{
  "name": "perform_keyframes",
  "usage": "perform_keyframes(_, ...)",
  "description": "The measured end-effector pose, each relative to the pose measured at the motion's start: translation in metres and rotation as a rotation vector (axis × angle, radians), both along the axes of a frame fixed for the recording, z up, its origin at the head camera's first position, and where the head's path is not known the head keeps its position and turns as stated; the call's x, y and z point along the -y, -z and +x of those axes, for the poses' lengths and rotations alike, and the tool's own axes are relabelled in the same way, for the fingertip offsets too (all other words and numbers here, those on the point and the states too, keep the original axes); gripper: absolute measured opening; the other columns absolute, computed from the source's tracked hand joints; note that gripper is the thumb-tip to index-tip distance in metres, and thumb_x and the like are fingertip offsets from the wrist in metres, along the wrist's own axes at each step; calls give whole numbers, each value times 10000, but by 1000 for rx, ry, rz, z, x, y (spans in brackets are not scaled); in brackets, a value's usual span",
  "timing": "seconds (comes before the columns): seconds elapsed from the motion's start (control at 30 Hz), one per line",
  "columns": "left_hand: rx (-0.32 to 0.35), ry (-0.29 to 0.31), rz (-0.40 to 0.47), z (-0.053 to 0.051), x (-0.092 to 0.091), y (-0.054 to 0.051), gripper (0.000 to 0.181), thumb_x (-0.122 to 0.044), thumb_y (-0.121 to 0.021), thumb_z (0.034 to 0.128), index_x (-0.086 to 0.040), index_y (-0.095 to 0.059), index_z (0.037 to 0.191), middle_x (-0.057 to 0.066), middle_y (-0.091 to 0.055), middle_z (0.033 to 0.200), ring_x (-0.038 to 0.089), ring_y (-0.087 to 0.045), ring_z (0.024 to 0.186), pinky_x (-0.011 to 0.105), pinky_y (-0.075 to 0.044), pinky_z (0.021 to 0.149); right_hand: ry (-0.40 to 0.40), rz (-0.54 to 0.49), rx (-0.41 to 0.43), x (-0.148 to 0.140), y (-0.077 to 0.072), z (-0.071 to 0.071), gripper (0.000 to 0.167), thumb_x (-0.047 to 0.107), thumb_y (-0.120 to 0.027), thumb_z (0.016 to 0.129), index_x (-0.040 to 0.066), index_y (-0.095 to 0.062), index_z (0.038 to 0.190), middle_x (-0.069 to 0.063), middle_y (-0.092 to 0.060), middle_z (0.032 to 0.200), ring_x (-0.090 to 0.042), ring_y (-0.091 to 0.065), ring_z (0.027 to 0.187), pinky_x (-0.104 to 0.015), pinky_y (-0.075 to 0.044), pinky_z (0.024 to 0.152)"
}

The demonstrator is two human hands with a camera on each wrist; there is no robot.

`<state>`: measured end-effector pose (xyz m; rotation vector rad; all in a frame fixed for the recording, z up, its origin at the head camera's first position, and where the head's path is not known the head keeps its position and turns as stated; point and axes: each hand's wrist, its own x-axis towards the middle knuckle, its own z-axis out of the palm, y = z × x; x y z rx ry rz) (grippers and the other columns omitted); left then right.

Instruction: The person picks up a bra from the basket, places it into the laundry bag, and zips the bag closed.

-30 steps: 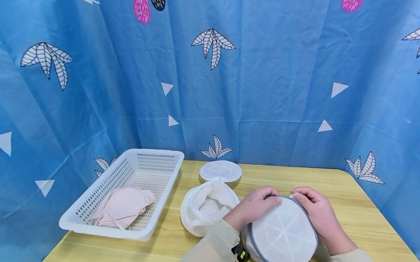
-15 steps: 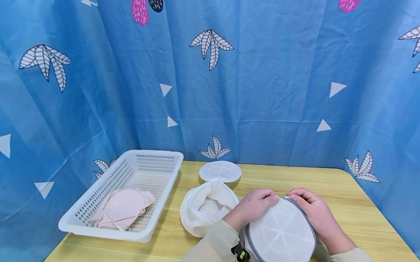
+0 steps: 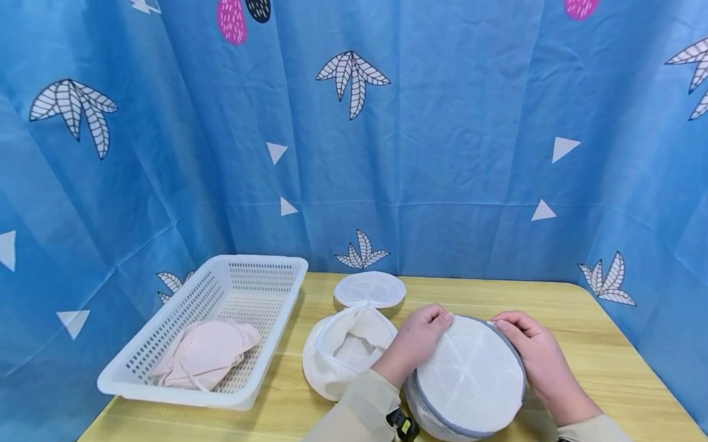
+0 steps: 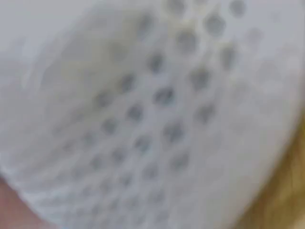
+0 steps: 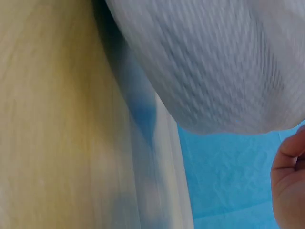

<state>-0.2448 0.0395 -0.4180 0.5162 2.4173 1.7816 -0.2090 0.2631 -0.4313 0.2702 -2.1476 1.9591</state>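
A round white mesh laundry bag (image 3: pixel 471 381) with grey trim is held up over the table, its flat round face toward me. At its upper left edge my left hand (image 3: pixel 417 337) pinches the rim between thumb and fingers. My right hand (image 3: pixel 539 354) pinches the grey edge at the upper right; what its fingertips hold there is too small to tell. White mesh (image 4: pixel 157 119) fills most of the left wrist view. In the right wrist view the bag's side (image 5: pixel 214 67) hangs above the wood, with part of my right hand (image 5: pixel 290 186) at the edge.
Left of the bag stands an open white mesh laundry bag (image 3: pixel 325 376), its round lid (image 3: pixel 370 288) folded back. A white plastic basket (image 3: pixel 245 399) with a folded pale pink cloth item (image 3: pixel 209 352) sits farther left. Blue curtain (image 3: pixel 450 153) surrounds the wooden table (image 3: pixel 618 373).
My left hand has moved left and slightly up along the bag's rim, so the hands are farther apart. The grey-trimmed laundry bag has shifted a little up and left.
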Motion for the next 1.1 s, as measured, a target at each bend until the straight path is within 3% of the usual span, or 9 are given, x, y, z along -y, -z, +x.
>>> perform_keyframes(0.1,18,-50,48,0,-1,-1,288,-365,-543,1054,-193,-607,832,-42,-539,770,120,-493,719,308,-395,672,2,-64,9,-2,-1,-2,282,226,-591,1046,-36,-675,1105,11,-687,1011,-116,-645,851,-257,-556,689)
perform_keyframes(0.23,19,-49,57,2,-3,-1,273,-368,-542,1055,-205,-610,847,-44,-541,773,120,-495,716,303,-400,666,7,-102,30,-4,0,-3,255,230,-601,1041,1,-695,1102,15,-688,1009,-112,-658,827,-266,-567,674)
perform_keyframes(0.43,-28,72,-8,5,-1,-2,226,-359,-534,1056,-234,-723,1056,-127,-654,976,60,-576,896,300,-470,823,55,-37,69,-10,-1,-5,224,260,-616,1032,83,-727,1111,69,-679,1018,-99,-632,854,-253,-551,686)
perform_keyframes(0.53,-20,145,-38,7,0,-3,277,-355,-526,1056,-258,-723,1225,-160,-664,1157,25,-583,1056,298,-465,943,44,-10,79,-13,-1,-6,232,260,-612,1034,80,-726,1126,59,-678,1041,-102,-629,873,-252,-549,699)
perform_keyframes(0.63,10,199,-49,8,1,-3,312,-369,-527,1054,-282,-698,1300,-164,-647,1240,18,-576,1115,294,-462,968,3,-7,80,-15,0,-6,266,240,-603,1040,20,-700,1152,36,-680,1059,-108,-637,876,-263,-555,702)
perform_keyframes(0.83,1,238,-83,6,2,-4,305,-406,-568,1028,-244,-737,1224,-151,-672,1123,23,-605,970,262,-486,867,-45,20,83,-15,1,-6,255,225,-592,1046,12,-690,1146,14,-684,1052,-120,-656,850,-286,-567,689)
perform_keyframes(1.03,-41,289,-106,6,2,-5,251,-426,-614,999,-223,-757,1034,-135,-670,943,51,-608,813,251,-505,711,-89,88,9,-8,-3,-1,218,177,-560,1059,17,-691,1127,20,-683,1040,-145,-667,821,-313,-580,670)
perform_keyframes(1.1,-59,312,-124,6,1,-5,238,-425,-630,990,-225,-749,1044,-142,-668,954,44,-609,825,244,-506,719,-108,100,-17,-6,-4,1,211,160,-549,1063,11,-685,1125,14,-680,1028,-155,-670,802,-322,-582,658)
